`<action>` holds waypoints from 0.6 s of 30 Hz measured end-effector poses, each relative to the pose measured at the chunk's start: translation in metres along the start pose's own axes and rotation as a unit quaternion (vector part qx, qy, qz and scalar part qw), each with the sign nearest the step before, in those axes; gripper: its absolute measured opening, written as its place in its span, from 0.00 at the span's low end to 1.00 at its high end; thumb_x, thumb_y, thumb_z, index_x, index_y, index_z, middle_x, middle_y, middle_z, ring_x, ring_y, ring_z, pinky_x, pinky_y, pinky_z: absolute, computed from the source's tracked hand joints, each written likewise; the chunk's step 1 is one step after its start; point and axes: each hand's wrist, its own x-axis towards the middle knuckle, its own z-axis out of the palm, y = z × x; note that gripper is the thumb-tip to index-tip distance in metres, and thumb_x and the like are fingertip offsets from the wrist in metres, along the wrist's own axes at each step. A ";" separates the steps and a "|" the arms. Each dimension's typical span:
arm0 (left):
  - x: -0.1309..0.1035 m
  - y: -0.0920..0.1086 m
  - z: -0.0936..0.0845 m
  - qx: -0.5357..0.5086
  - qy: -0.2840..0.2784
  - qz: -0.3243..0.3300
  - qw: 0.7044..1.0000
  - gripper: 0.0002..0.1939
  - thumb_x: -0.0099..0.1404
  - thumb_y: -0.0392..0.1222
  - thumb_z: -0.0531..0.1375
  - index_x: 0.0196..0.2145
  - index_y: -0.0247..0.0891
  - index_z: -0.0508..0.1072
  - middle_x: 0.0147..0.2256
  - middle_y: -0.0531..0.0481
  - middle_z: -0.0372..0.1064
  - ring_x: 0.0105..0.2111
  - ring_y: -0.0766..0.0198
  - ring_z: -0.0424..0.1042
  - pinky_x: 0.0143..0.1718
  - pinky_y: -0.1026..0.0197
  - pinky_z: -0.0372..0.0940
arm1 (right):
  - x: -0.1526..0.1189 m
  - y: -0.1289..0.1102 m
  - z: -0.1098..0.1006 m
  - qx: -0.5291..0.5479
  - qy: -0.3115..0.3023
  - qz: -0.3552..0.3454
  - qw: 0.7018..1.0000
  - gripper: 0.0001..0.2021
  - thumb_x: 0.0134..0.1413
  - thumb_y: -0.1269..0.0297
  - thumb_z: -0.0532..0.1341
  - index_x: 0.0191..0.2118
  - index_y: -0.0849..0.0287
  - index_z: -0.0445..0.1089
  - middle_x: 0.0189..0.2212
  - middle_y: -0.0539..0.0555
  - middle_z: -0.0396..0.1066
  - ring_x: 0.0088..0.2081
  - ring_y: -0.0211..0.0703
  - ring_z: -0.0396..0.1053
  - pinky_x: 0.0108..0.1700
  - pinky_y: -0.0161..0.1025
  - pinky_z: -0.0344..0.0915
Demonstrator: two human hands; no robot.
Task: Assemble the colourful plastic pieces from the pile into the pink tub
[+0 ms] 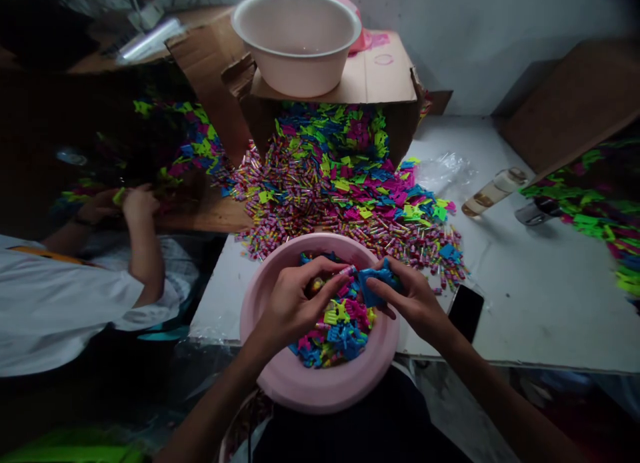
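Note:
My left hand point(300, 296) pinches a small tube with a pink and white wrapper point(347, 271) between thumb and fingertips. Facing it, my right hand point(413, 296) grips a flat blue plastic piece point(376, 286). The tube's end points at the blue piece; whether they touch I cannot tell. Both hands are above a pink basin point(320, 390), which holds blue, pink and yellow-green plastic pieces point(345, 336). Behind the basin lies a heap of small wrapped tubes point(295, 190).
A tipped cardboard box point(390, 70) spills colored plastic pieces point(350, 136), with a white basin point(300, 73) on top. On the right are a bottle point(493, 193), a metal cup point(536, 212) and a phone point(466, 312). A co-worker's hands point(137, 203) handle pieces at left.

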 end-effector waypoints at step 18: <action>-0.009 -0.023 -0.013 0.122 -0.112 0.104 0.981 0.09 0.72 0.42 0.57 0.40 0.35 0.74 0.27 0.52 0.71 0.24 0.68 0.69 0.27 0.67 0.60 | 0.002 0.016 0.006 -0.090 -0.047 -0.022 0.995 0.13 0.62 0.52 0.63 0.34 0.57 0.69 0.26 0.47 0.66 0.27 0.37 0.65 0.30 0.33 0.63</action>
